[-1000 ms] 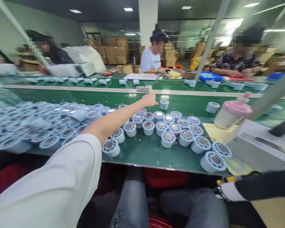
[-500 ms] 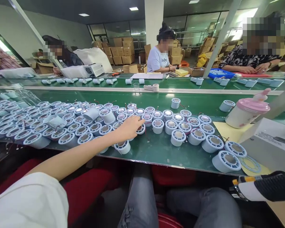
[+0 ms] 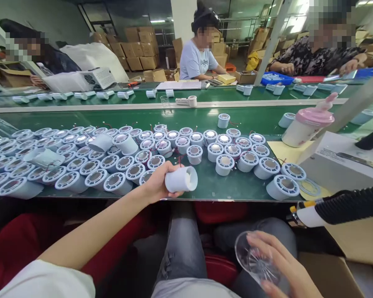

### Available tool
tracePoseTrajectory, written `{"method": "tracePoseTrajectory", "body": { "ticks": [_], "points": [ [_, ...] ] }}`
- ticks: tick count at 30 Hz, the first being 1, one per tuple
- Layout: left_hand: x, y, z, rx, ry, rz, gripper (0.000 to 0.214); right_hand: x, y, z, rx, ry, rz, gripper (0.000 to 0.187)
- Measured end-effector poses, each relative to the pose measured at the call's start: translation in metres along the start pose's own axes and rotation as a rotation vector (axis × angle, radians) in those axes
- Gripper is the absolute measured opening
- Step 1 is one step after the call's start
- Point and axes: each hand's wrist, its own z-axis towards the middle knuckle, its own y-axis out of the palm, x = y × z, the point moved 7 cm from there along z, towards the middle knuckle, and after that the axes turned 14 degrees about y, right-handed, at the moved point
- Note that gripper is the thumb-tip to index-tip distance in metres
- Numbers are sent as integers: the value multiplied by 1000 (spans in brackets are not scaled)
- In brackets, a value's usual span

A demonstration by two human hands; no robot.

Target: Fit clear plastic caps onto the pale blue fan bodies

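My left hand (image 3: 159, 182) is closed around a light blue cylindrical housing (image 3: 176, 179), just above the near edge of the green bench. The housing lies tipped on its side, its hollow open end facing right, and red wires trail behind it. Low on the right, over my lap, my right hand (image 3: 287, 263) grips a clear cup-shaped piece (image 3: 243, 252) with radial ribs in its base. Its wide rim faces up and left. Many similar housings (image 3: 225, 164) with round metal discs on top stand beyond my left hand.
A pink-lidded white cup (image 3: 301, 128) and a grey box (image 3: 335, 161) stand at the right. A black ribbed hose (image 3: 351, 207) juts in below them. One clear glass (image 3: 166, 105) stands farther back. Three people sit across the bench.
My left hand has drawn back toward me, lifting a housing from the group and tipping it over. My right hand has come into view with the clear cup-shaped piece. The view has shifted.
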Motion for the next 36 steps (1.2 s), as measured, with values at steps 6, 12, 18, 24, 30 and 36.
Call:
{"method": "tracePoseTrajectory", "body": {
  "ticks": [6, 12, 18, 24, 30, 36],
  "points": [
    [-49, 100, -11, -420, -321, -348, 45, -44, 7, 29, 234, -88, -377, 43],
    [-57, 131, 2, -575, -384, -326, 30, -46, -4, 31, 197, 53, -390, 44],
    [-36, 135, -1, -721, -219, -86, 29, -37, 3, 31, 146, 99, -585, 52],
    [-10, 127, 0, -517, 106, 439, 17, -15, 12, 45, -17, 242, -494, 28],
    [0, 117, -5, -337, 297, 554, 22, -1, 12, 41, -146, 379, -15, 6],
    [-12, 111, -1, -230, 452, 390, 69, 3, -1, 40, 24, 504, 316, 23]
  ]
}}
